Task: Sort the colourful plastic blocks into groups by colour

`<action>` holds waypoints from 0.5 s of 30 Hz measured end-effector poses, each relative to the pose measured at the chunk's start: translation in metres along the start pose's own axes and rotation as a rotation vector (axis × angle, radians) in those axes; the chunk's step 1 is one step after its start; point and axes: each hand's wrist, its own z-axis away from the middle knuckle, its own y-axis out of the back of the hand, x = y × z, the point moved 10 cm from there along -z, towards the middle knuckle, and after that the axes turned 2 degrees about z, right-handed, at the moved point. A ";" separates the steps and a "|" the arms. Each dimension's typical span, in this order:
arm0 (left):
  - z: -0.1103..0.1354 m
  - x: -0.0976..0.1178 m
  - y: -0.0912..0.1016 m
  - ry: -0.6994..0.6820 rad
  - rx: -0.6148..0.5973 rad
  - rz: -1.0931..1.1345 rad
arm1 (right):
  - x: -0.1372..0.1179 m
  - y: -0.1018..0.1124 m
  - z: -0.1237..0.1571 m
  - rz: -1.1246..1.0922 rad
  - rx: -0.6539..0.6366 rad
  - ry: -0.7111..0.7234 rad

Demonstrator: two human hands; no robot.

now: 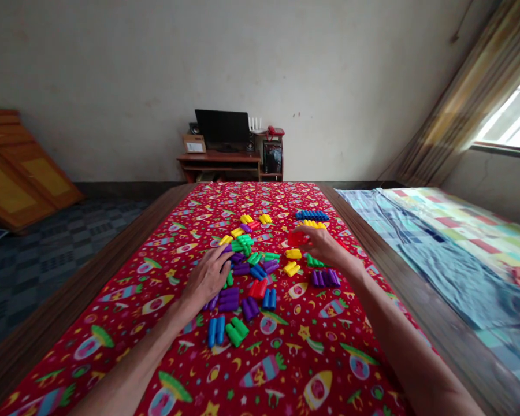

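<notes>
Head view, sole entry. Desk (368,248): covered by a red printed cloth (268,398), with the wooden border exposed at both sides. Right hand (324,245): set well apart from the left, its fingers apparently clamped on red blocks (296,237) just beside the yellow row (314,224). Left hand (208,273): laid over the left edge of the loose blocks, fingertips on a purple block (226,249); whether it is gripped or merely touched cannot be told.

Step in hand, as judged: red blocks being handled on the right while loose ones are fingered on the left. By the next move, a light, level hold would be called for on the right, and a pinch on one block alone on the left.

Also listed: blue row (312,215), farthest; green row (315,262), partly hidden by the right wrist; purple row (326,278), nearer. In the way: two yellow pieces (292,261), lying between the heap and the green row; closely packed neighbours under the left hand. Beyond the desk: monitor (222,127) on a computer stand (221,156); at right, a bed (442,254).
</notes>
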 end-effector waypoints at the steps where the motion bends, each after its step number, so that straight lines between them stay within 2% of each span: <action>1: 0.000 0.000 0.000 -0.002 -0.002 -0.002 | 0.017 0.014 0.004 0.007 0.034 -0.071; 5: -0.001 0.001 0.000 0.010 -0.019 0.001 | 0.080 0.063 0.029 -0.017 0.186 -0.284; 7: -0.001 0.001 -0.001 0.018 -0.029 0.005 | 0.107 0.076 0.043 -0.099 0.261 -0.374; 11: -0.001 -0.001 -0.002 0.029 -0.030 0.005 | 0.152 0.077 0.069 -0.335 0.414 -0.588; 15: -0.001 0.001 -0.001 0.008 -0.033 0.004 | 0.166 0.071 0.081 -0.515 0.498 -0.650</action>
